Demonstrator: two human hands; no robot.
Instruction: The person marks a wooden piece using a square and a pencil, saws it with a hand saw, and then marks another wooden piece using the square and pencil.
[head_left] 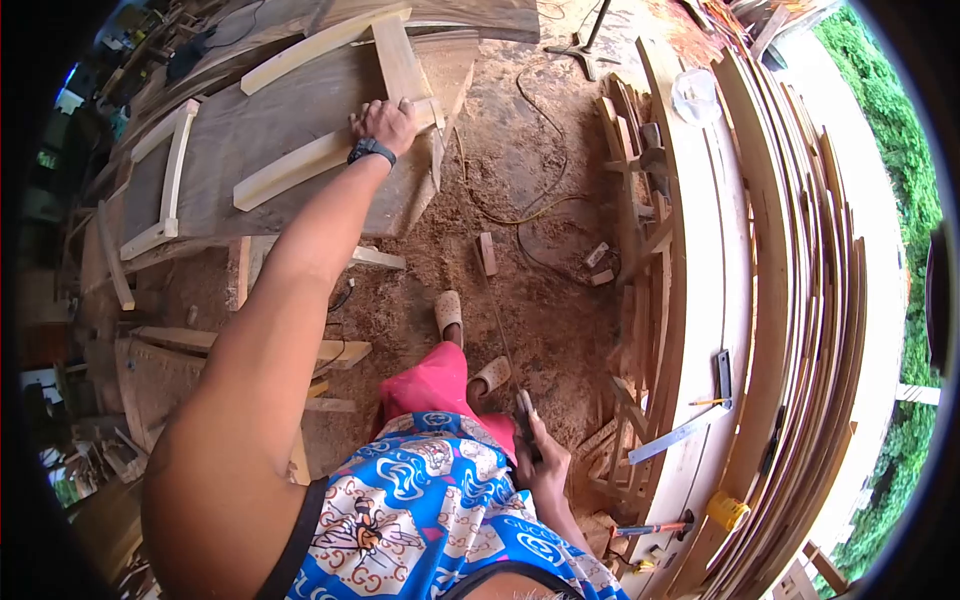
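My left hand (pixel 383 128), with a dark watch on the wrist, grips a pale wooden frame (pixel 300 170) near one corner. The frame has two long rails joined by a short crosspiece (pixel 398 62) and lies on a broad plywood sheet (pixel 225 125). Low beside my hip, my right hand (pixel 545 465) is closed around a dark object (pixel 524 405) with a greyish end; its kind I cannot tell. A second pale wooden frame (pixel 180 165) rests at the left end of the sheet.
Sawdust, cords (pixel 545 215) and wood offcuts (pixel 487 253) cover the floor around my feet. On the right, a long plank bench (pixel 690 300) carries a try square (pixel 680 435), a pencil, a hammer (pixel 650 528) and a yellow tape measure (pixel 728 511). Long boards (pixel 800 300) are stacked beyond.
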